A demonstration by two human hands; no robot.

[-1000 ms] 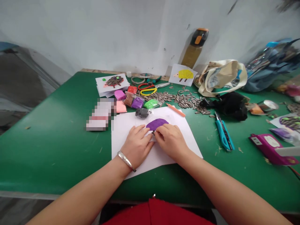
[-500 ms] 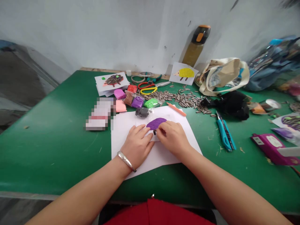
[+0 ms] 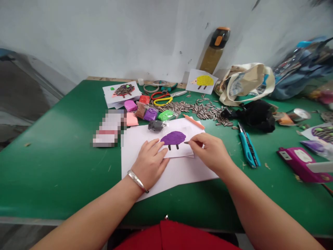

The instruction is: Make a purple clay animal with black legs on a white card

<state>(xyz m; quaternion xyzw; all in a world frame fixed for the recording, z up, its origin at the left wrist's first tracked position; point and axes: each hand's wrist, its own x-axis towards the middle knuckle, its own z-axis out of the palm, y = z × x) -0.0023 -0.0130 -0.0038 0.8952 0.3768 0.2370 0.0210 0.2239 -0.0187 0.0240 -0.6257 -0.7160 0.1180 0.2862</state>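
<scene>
My left hand [image 3: 151, 161] lies flat with spread fingers on the small white card [image 3: 182, 151], its fingertips at the left edge of a purple clay shape [image 3: 173, 138]. Two short dark legs [image 3: 177, 147] stick out below the purple shape. My right hand [image 3: 205, 147] pinches a small dark sliver [image 3: 186, 142], which looks like a seed, just right of the purple shape. Under the card are larger white sheets [image 3: 166, 180]. A packet of black clay [image 3: 156, 126] rests above the card.
Sunflower seeds [image 3: 205, 111], scissors [image 3: 162, 100], coloured clay packets [image 3: 150, 114] and an orange pen [image 3: 194, 122] lie behind the sheets. A blue cutter [image 3: 248, 147] and a magenta device [image 3: 303, 165] are at the right. A bottle [image 3: 214, 50] stands by the wall.
My right hand has moved right, off the purple shape, uncovering its right side and both dark legs; the dark sliver now shows at its fingertips. My left hand remains on the card.
</scene>
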